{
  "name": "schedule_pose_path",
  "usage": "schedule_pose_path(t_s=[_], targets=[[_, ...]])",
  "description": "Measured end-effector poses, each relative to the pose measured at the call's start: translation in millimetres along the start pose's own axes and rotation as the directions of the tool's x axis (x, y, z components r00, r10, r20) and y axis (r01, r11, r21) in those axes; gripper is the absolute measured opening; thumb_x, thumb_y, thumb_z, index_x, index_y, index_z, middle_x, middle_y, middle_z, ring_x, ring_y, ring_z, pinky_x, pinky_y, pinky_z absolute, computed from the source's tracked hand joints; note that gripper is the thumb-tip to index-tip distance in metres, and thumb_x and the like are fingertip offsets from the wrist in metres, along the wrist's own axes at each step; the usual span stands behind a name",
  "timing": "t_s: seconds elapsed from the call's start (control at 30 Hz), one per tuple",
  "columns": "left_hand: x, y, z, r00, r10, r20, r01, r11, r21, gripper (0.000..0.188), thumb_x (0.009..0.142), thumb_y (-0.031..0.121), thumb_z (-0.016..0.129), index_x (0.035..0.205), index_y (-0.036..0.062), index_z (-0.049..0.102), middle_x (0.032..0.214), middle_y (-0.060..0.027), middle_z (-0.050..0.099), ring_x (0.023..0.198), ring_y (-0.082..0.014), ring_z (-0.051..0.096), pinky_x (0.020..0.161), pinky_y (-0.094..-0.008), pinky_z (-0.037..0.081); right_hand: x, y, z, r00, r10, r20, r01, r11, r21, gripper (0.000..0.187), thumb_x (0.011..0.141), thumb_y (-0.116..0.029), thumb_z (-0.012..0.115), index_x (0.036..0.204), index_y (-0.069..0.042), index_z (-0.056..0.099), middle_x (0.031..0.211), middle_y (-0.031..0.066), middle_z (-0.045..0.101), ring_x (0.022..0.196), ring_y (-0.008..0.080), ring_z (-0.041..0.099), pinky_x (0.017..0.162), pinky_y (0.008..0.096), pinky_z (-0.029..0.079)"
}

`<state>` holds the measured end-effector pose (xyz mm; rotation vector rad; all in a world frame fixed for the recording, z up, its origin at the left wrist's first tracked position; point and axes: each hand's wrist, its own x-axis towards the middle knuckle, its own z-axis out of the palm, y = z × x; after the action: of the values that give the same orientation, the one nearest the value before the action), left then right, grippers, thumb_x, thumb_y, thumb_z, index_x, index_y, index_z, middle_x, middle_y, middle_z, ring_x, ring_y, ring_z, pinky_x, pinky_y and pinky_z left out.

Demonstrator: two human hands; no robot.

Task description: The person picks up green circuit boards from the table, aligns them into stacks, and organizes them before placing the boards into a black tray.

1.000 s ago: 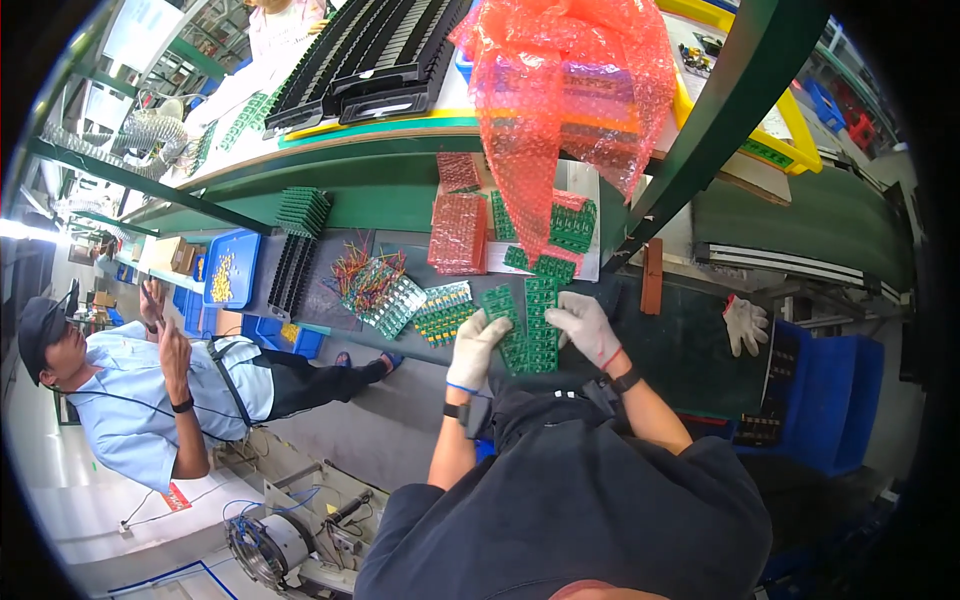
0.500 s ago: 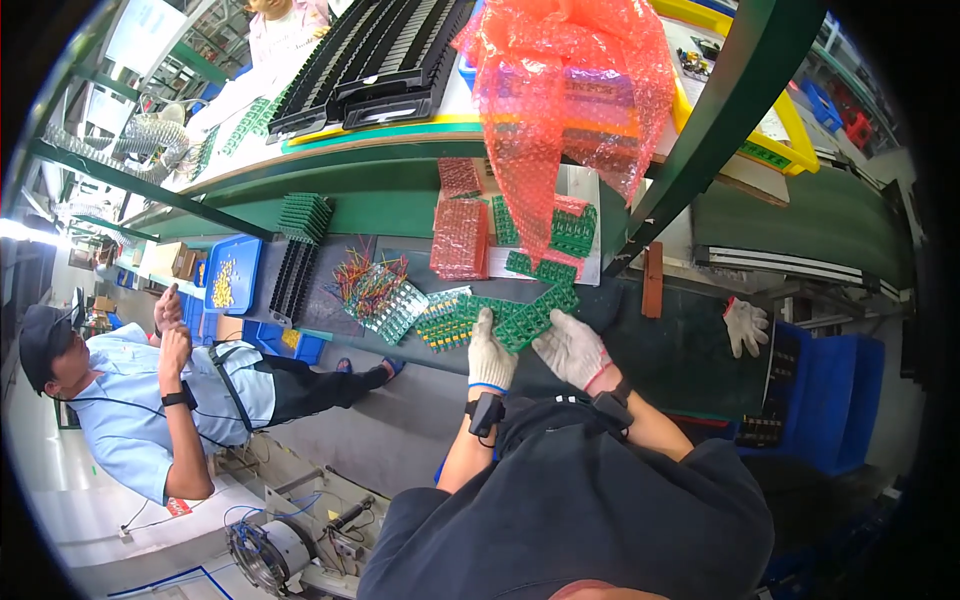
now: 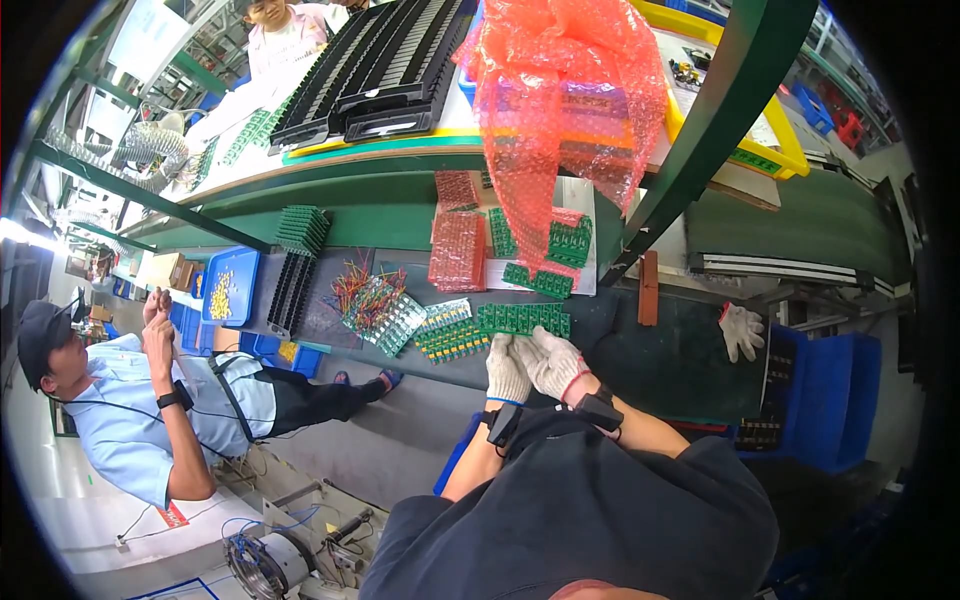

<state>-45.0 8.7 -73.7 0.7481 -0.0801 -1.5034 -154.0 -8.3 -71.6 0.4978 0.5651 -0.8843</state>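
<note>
White knit gloves (image 3: 507, 382) cover both of my hands. My left hand (image 3: 508, 370) and my right hand (image 3: 554, 366) are just beside each other, fingers pointing away from me, at the near edge of the green circuit boards (image 3: 523, 319). Whether either hand pinches the boards or merely touches them, I cannot tell. The boards form a crosswise strip over the dark work mat (image 3: 645, 365). Immediately left are boards with yellow parts (image 3: 455, 342); farther left, a tangle of coloured wires (image 3: 368, 295). Beyond my hands stands a stack of red bubble-wrapped packs (image 3: 458, 250), with draped red bubble wrap (image 3: 560, 100) hanging from the shelf above. On the right I note a reddish-brown bar (image 3: 648, 290) and, well apart from my hands, a loose glove (image 3: 741, 332).
</note>
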Motion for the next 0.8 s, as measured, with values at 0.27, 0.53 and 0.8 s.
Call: schedule_pose_path(t_s=[0.27, 0.53, 0.8], targets=[[-13, 11, 5, 0.985, -0.014, 0.174, 0.022, 0.999, -0.043, 0.02, 0.094, 0.01, 0.048, 0.111, 0.0032, 0.056, 0.109, -0.0081, 0.062, 0.103, -0.0216, 0.059, 0.095, -0.0357, 0.045, 2, 5, -6, 0.993, -0.112, -0.046, 0.103, 0.98, -0.173, 0.021, 0.098, -0.02, 0.056, 0.109, -0.001, 0.057, 0.105, 0.015, 0.064, 0.097, 0.0259, 0.064, 0.087, 0.0367, 0.057], [-7, 4, -15, 0.997, -0.029, -0.069, 0.04, 0.985, 0.169, 0.011, 0.093, 0.009, 0.053, 0.103, 0.0081, 0.057, 0.098, -0.0037, 0.059, 0.095, -0.0158, 0.058, 0.086, -0.0315, 0.047, -11, 11, 7, 0.989, -0.028, -0.147, -0.025, 0.939, -0.344, 0.024, 0.096, -0.029, 0.06, 0.104, -0.006, 0.062, 0.1, 0.0081, 0.066, 0.089, 0.02, 0.065, 0.077, 0.0335, 0.057], [6, 0, -21, 0.985, -0.078, -0.157, 0.114, 0.966, 0.231, 0.006, 0.093, 0.011, 0.055, 0.096, 0.008, 0.058, 0.091, -0.0025, 0.059, 0.087, -0.0145, 0.059, 0.081, -0.0308, 0.048, 2, 3, -13, 0.988, -0.022, -0.156, -0.058, 0.871, -0.489, 0.029, 0.094, -0.037, 0.061, 0.101, -0.009, 0.065, 0.09, 0.0038, 0.068, 0.078, 0.0167, 0.065, 0.065, 0.0286, 0.055]])
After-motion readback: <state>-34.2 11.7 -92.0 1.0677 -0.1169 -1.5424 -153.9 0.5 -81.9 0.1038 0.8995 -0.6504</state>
